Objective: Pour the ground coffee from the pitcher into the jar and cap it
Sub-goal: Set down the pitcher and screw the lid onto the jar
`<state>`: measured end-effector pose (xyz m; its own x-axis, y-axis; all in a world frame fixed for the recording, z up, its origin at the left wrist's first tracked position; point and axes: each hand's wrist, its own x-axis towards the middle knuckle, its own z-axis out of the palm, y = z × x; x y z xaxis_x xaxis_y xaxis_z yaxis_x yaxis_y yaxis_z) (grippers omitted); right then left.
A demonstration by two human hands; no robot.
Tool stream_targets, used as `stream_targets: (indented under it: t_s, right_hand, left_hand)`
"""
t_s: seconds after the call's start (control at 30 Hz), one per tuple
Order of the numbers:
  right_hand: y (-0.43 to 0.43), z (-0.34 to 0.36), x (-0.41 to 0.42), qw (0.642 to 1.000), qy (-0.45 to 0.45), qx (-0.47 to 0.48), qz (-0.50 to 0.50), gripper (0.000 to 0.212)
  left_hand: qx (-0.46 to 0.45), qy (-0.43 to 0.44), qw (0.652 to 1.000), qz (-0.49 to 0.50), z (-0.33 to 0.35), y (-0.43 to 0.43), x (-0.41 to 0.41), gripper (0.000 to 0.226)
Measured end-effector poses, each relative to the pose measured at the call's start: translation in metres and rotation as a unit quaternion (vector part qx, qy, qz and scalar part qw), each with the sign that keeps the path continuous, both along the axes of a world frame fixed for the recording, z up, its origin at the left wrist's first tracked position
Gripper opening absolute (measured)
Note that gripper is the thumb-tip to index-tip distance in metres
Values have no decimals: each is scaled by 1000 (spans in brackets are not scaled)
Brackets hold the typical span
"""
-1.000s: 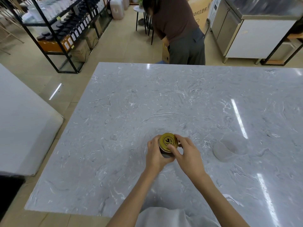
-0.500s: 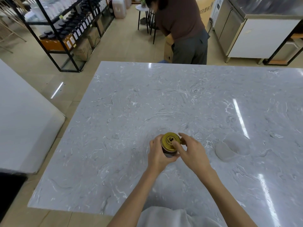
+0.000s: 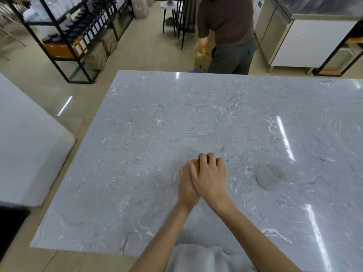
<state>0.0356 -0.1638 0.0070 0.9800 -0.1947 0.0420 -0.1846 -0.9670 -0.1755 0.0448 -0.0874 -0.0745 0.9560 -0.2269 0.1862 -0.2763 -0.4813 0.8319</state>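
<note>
Right hand [image 3: 211, 178] had shifted from pinching gold cap [image 3: 197, 165] edge to palm wrapped over it; we saw only sliver. Left hand [image 3: 186, 183] clasped jar beneath, hidden, on marble table [image 3: 137, 134]. We judged final tightening, task nearly done.

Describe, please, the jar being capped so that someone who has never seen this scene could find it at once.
Start at the big grey marble table and look to its near middle, where two bare forearms meet. The jar sits under the left hand and right hand, almost wholly covered. Only a sliver of its gold lid shows between the fingers, the one bright yellow spot on the grey slab.
</note>
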Motion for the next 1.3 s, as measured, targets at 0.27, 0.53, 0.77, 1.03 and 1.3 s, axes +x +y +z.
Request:
stream_targets:
  t_s: [0.27, 0.53, 0.77, 1.03, 1.3]
  right_hand:
    - [-54, -15, 9, 928, -154, 123, 317, 21]
    - [0, -10, 6, 994, -109, 1, -10, 30]
    - [-66, -3, 10, 915, -131, 140, 355, 18]
    - [-12, -24, 16, 974, -216, 65, 12, 14]
    - [-64, -22, 15, 918, -197, 75, 335, 21]
  left_hand:
    - [-47, 53, 987, -142, 14, 8, 26, 45]
    - [-75, 4, 997, 2, 0, -4, 6, 25]
    - [26, 87, 989, -113, -13, 11, 29, 78]
    - [5, 34, 999, 16, 0, -16, 23, 29]
    - [52, -2, 990, -132, -1, -1, 38, 42]
